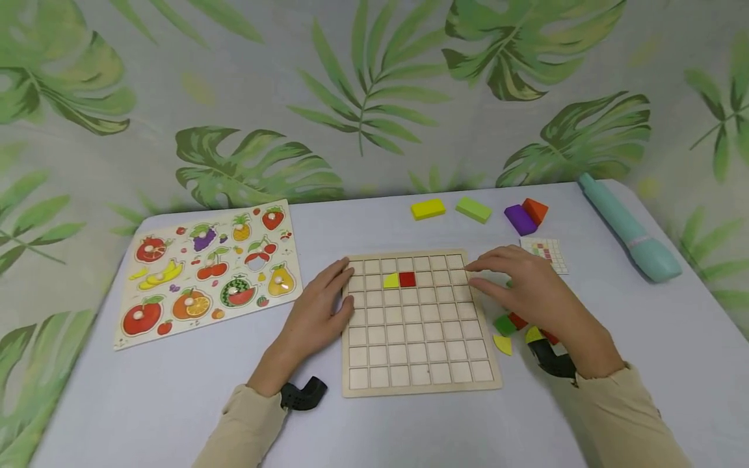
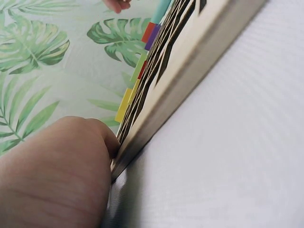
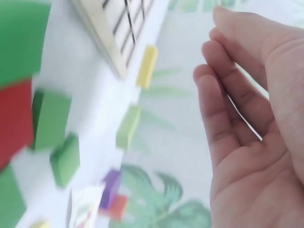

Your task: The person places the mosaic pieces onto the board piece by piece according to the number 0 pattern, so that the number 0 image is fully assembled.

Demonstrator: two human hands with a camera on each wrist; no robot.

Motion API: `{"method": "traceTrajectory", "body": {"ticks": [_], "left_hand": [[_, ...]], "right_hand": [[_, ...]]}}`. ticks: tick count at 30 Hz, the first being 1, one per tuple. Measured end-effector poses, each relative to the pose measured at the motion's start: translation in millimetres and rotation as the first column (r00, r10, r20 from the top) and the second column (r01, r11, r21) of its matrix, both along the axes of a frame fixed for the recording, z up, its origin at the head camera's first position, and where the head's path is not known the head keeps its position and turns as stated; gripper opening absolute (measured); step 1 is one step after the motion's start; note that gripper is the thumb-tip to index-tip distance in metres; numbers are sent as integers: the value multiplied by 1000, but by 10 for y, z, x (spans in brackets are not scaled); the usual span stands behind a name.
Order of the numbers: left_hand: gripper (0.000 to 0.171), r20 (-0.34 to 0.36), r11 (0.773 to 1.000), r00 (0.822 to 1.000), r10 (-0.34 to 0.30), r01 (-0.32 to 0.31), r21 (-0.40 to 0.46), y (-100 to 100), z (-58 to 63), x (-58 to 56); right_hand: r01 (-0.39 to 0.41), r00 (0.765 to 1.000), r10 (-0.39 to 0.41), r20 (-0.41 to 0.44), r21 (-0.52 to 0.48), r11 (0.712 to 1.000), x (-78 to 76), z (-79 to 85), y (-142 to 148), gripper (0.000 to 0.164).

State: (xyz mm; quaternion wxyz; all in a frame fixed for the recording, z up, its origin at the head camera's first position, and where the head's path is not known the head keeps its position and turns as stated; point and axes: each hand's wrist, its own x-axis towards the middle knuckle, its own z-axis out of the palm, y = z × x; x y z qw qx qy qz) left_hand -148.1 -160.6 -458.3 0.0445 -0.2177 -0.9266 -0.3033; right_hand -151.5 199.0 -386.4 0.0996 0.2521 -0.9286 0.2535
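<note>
A wooden grid board (image 1: 421, 392) lies flat on the table between the hands. Two pieces sit in its second row, a yellow quarter-round (image 1: 391, 281) and, beside it, a red square (image 1: 407, 279). My left hand (image 1: 316, 312) rests along the board's left rim, fingertips at the upper corner and thumb lower down. At the upper right edge hovers my right hand (image 1: 535, 286), fingers extended and slightly bent. In the right wrist view, no piece shows between the thumb and fingers (image 3: 213, 102). Green (image 1: 504, 325) and red blocks lie beneath that hand, partly hidden, near another yellow quarter-round (image 1: 502, 345).
A fruit peg puzzle (image 1: 222, 312) lies to the left. Behind the board are a yellow block (image 1: 428, 209), a light green block (image 1: 474, 209), a purple block (image 1: 520, 220) and an orange one (image 1: 535, 210). A pattern card (image 1: 558, 257) and a teal bottle-shaped object (image 1: 632, 234) are at right.
</note>
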Motion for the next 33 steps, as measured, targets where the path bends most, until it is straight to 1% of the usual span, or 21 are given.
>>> {"method": "traceTrajectory", "body": {"ticks": [3, 5, 7, 9, 14, 18, 20, 24, 30, 31, 33], "left_hand": [[53, 0, 1000, 1000, 8, -8, -2, -10, 12, 1], [53, 4, 1000, 1000, 7, -7, 1, -14, 18, 3], [53, 7, 1000, 1000, 5, -5, 2, -15, 20, 7], [53, 7, 1000, 1000, 5, -5, 2, -12, 19, 9], [53, -3, 1000, 1000, 5, -5, 13, -1, 13, 5], [52, -9, 1000, 1000, 4, -4, 9, 0, -1, 4], [52, -11, 1000, 1000, 5, -5, 6, -2, -5, 7], [52, -15, 1000, 1000, 2, -2, 12, -3, -9, 10], [53, -18, 1000, 1000, 1, -1, 15, 5, -15, 3], [52, -18, 1000, 1000, 1, 0, 14, 7, -16, 2], [52, -18, 1000, 1000, 1, -1, 12, 8, -18, 0]], "right_hand": [[31, 998, -31, -49, -8, 999, 35, 18, 162, 29], [51, 996, -50, -72, 8, 999, 46, 26, 271, 32], [66, 995, -64, -77, 24, 998, 52, 38, 369, 33], [78, 995, -75, -61, 50, 996, 50, 44, 456, 33], [92, 996, -93, 9, 96, 991, 32, 41, 655, 31], [121, 989, -130, 77, 119, 985, 23, 10, 816, 32], [142, 978, -158, 134, 121, 982, 15, -15, 890, 35], [182, 947, -211, 242, 139, 973, -7, -61, 1022, 40], [190, 913, -232, 336, 154, 970, -10, -122, 1174, 45], [187, 905, -232, 357, 158, 970, -9, -135, 1186, 47], [185, 877, -239, 417, 166, 969, -14, -164, 1204, 51]]}}
